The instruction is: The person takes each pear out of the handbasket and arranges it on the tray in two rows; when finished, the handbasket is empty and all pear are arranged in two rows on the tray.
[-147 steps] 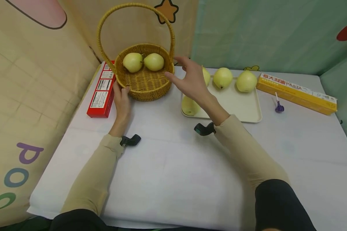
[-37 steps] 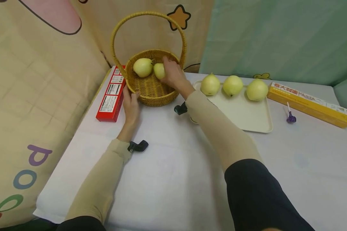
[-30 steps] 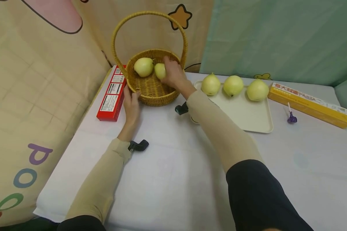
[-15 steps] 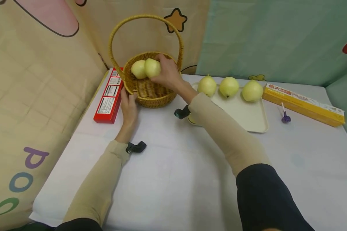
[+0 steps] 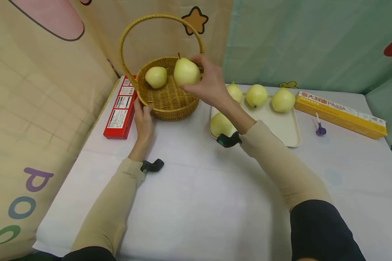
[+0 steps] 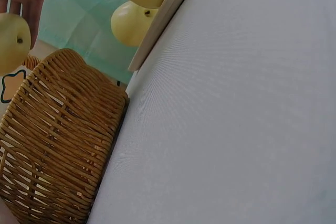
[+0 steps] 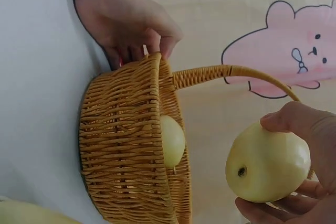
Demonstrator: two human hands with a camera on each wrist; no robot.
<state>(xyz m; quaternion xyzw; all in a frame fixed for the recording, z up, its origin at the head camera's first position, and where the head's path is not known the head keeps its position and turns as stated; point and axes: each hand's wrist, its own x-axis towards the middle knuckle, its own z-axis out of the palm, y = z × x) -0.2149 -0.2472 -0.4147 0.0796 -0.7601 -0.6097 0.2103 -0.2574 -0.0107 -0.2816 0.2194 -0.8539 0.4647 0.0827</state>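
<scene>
My right hand (image 5: 212, 81) holds a pale yellow-green pear (image 5: 187, 71) above the right side of the wicker basket (image 5: 171, 114), thumb and fingers around it. In the right wrist view this pear (image 7: 268, 163) is apart from the basket, its blossom end toward the camera. Another pear (image 5: 156, 77) lies inside the basket at the left. My left hand (image 5: 143, 119) grips the basket's near left side; in the right wrist view, the left thumb (image 7: 169, 43) is at the rim and the fingers are bent against the outside wall.
A cream tray (image 5: 281, 134) with several pears stands right of the basket. Beyond it are a yellow pasta box (image 5: 341, 114) and a purple lollipop (image 5: 321, 129). A red box (image 5: 119, 112) lies left of the basket. Curtains (image 5: 297, 43) hang behind the table.
My right hand was open beside the basket, then took the right-hand pear inside and lifted it up and out toward the camera. The left hand stayed at the basket.
</scene>
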